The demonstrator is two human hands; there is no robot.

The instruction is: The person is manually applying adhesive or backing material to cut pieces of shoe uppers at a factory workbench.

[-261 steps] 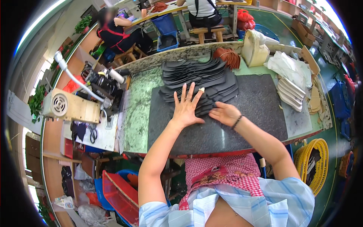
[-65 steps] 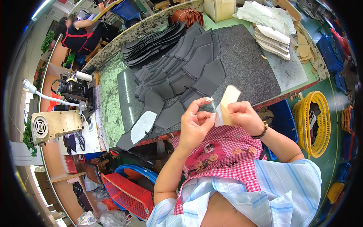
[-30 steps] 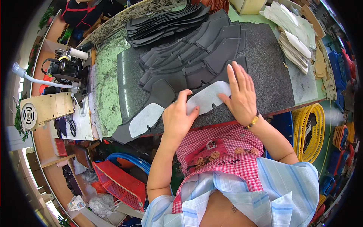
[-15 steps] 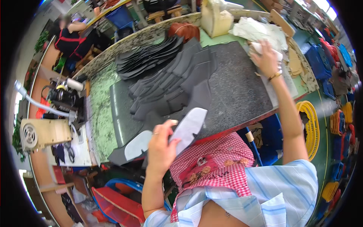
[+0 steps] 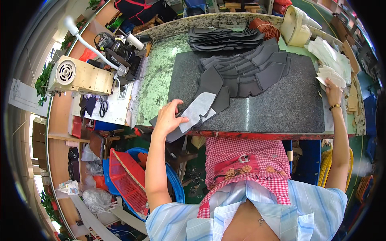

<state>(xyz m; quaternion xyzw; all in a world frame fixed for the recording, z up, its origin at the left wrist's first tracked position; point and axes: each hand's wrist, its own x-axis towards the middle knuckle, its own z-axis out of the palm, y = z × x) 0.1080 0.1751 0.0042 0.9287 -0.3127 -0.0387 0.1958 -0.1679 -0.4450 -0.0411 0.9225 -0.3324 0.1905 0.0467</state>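
My left hand (image 5: 168,117) is at the front left of the work table, fingers apart, its thumb at the edge of a pale, notched cut piece (image 5: 197,109). That piece lies over dark grey cut pieces (image 5: 212,82), some reaching past the table's front edge. At the right end, my right hand (image 5: 333,93) is closed on several white cut pieces (image 5: 331,75), held beside a heap of white sheets (image 5: 329,55). Overlapping grey pieces (image 5: 251,68) fan across the dark board (image 5: 281,108), with a stack of black pieces (image 5: 223,39) behind them.
A beige machine (image 5: 82,75) and scissors (image 5: 103,105) are at the left. A cream-coloured machine part (image 5: 295,26) and a reddish-brown bundle (image 5: 265,29) stand at the back. Below are a red basket (image 5: 126,176) and a yellow basket (image 5: 326,166).
The view has swung left. My right hand, earlier spread over the white material, now grips white pieces. The pale piece that stood raised by my left hand now lies flatter on the dark pieces.
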